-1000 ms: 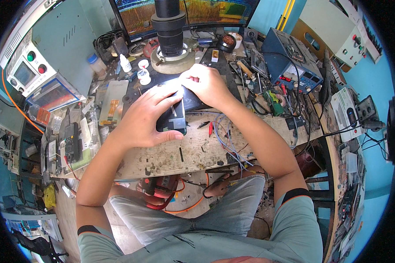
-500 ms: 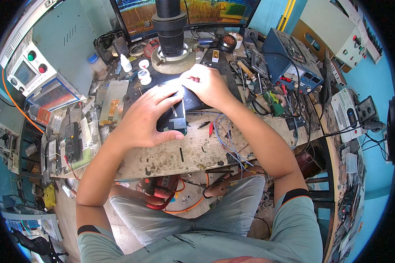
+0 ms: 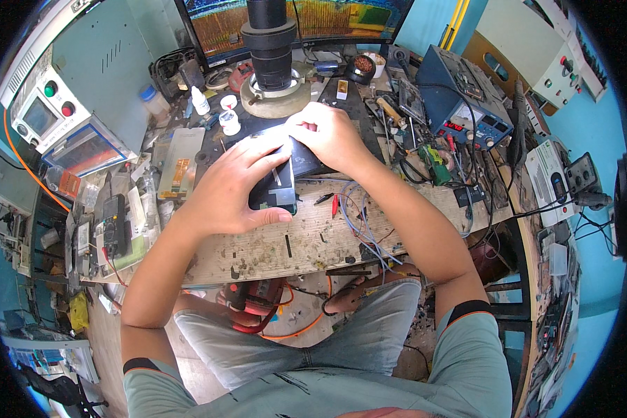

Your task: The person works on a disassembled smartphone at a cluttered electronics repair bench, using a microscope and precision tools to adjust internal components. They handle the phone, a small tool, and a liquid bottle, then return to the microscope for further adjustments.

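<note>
A dark, flat, phone-like panel (image 3: 280, 196) with lighter grey patches lies under the microscope (image 3: 267, 59), tilted slightly. My left hand (image 3: 240, 174) grips it from the left, thumb along its near edge and fingers reaching over its far part. Along its right side runs a thin pale strip (image 3: 291, 166). At the panel's far end, my right hand (image 3: 324, 132) is closed in a pinch beside the left fingertips. Whatever sits between those right fingers is hidden. Bright light falls on the spot where both hands meet.
A monitor (image 3: 341, 24) behind the microscope shows a magnified orange, striped picture. Small white jars (image 3: 229, 124) stand left of the microscope base. A blue power supply (image 3: 463, 104) is at right, near hand tools. Loose wires (image 3: 359, 216) and a red clip lie by my right forearm.
</note>
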The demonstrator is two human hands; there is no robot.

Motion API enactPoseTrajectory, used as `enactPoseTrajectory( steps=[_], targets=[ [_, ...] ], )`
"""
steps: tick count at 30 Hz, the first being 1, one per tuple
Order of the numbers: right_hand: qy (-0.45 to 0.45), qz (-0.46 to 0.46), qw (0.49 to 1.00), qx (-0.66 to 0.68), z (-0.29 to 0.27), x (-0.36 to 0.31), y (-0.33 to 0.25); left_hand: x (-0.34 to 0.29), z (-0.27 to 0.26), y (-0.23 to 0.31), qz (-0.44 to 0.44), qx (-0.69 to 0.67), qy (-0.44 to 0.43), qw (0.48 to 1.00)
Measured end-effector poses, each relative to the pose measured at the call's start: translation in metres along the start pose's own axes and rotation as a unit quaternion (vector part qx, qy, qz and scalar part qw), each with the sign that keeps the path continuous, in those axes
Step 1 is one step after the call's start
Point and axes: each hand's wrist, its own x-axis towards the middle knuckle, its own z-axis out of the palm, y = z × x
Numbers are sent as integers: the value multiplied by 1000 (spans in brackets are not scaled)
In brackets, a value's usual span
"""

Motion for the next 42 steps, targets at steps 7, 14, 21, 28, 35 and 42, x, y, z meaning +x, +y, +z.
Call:
enactPoseTrajectory(
  steps=[7, 14, 21, 28, 35, 42],
  targets=[
    [-1, -1, 1000, -6, -1, 0, -2, 0, 0, 0, -4, 0, -5, 1000],
    [1, -4, 1000, -2, 0, 0, 0, 0, -2, 1, -7, 0, -8, 1000],
    [2, -12, 1000, -3, 0, 1, 0, 0, 0, 0, -5, 4, -5, 1000],
    [6, -8, 1000, 2, 0, -1, 0, 0, 0, 1, 1, 3, -1, 1000],
    [4, 2, 1000, 1, 0, 0, -2, 0, -1, 1, -4, 2, -3, 1000],
    [6, -12, 1000, -2, 1, 0, 2, 0, -1, 1, -3, 1, -8, 1000]
  ],
)
